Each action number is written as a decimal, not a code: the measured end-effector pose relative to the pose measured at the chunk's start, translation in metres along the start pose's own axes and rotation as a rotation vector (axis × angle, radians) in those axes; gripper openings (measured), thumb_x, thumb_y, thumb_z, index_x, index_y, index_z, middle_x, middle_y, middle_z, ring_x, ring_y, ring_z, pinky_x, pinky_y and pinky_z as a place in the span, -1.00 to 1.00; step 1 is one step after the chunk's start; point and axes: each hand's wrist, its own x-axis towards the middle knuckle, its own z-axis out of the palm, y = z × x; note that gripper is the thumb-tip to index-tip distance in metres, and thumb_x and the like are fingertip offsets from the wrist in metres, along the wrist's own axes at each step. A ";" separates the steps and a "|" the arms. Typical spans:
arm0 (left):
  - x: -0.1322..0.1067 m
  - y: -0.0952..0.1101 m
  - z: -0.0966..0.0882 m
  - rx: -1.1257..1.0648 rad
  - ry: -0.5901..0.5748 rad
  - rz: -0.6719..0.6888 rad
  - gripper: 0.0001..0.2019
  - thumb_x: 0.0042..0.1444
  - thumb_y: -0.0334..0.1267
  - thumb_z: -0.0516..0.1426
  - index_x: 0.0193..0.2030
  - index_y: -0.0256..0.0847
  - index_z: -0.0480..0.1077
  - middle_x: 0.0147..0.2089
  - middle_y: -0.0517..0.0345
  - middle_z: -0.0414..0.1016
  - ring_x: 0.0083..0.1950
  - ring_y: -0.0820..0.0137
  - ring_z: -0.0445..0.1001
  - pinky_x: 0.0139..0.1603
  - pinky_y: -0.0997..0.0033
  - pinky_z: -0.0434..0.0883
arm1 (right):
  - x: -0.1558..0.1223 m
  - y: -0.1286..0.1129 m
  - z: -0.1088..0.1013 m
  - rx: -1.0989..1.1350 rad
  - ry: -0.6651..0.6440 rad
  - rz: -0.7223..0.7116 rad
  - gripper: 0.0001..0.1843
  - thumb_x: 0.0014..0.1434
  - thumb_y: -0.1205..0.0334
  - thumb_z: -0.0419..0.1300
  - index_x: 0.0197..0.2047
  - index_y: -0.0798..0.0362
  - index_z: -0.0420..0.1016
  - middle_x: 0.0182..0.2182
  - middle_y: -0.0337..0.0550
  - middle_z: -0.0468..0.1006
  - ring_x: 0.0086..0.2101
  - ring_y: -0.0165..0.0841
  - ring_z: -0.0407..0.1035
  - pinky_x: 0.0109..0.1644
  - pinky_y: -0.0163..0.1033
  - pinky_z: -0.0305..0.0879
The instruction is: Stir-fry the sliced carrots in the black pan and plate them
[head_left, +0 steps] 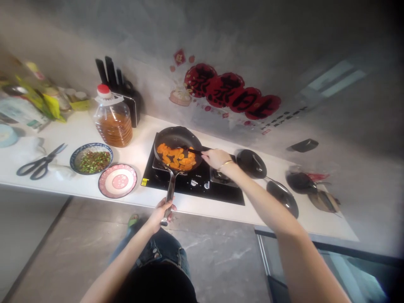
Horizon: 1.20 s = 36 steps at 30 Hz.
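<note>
My left hand [162, 214] is wrapped round the metal handle of a dark frying pan [176, 136], which sits over the left burner of a black cooktop [195, 189]. Orange slices [179, 160], which look like carrot, are spread across the pan's base. From the right, my right hand [217, 159] grips a dark-handled spatula [194, 151]; its far end is down among the slices and hard to make out. Left of the pan are a pink-and-white plate [110, 187] with nothing on it and a blue-rimmed bowl [75, 160] of chopped green and brown food.
An oil jug [113, 126] stands before a knife block [134, 103]. Scissors [42, 162] lie at the left, with packets and bottles behind. Right of the cooktop are a black pan [251, 163], a lid [282, 198] and another dark pan [298, 183]. The wall rises behind the counter [189, 208].
</note>
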 end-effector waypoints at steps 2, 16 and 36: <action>0.000 -0.001 -0.001 0.006 -0.005 0.003 -0.60 0.05 -0.14 0.21 0.00 -0.23 0.30 -0.42 0.26 0.39 -0.67 0.63 0.19 -0.69 0.58 0.08 | -0.020 0.020 -0.021 -0.041 -0.026 0.014 -0.63 0.34 0.13 0.00 0.01 -0.02 0.59 -0.03 0.00 0.58 -0.06 -0.11 0.47 0.01 -0.07 0.36; 0.005 -0.006 -0.003 -0.042 -0.041 0.015 -0.48 -0.01 -0.06 0.25 0.04 -0.24 0.27 -0.45 0.29 0.38 -0.68 0.63 0.18 -0.68 0.58 0.03 | 0.015 0.013 0.010 0.095 0.001 0.145 -0.53 0.40 0.18 -0.15 0.01 0.18 0.54 -0.07 0.18 0.58 -0.06 -0.12 0.48 0.03 -0.11 0.33; 0.003 -0.004 -0.001 -0.026 -0.021 0.017 -0.54 0.00 -0.08 0.24 -0.01 -0.22 0.28 -0.44 0.29 0.38 -0.69 0.63 0.17 -0.70 0.58 0.03 | -0.061 0.019 -0.034 -0.047 -0.094 -0.053 -0.62 0.29 0.15 0.05 0.11 -0.17 0.52 -0.05 -0.16 0.61 -0.05 -0.15 0.49 0.03 -0.05 0.39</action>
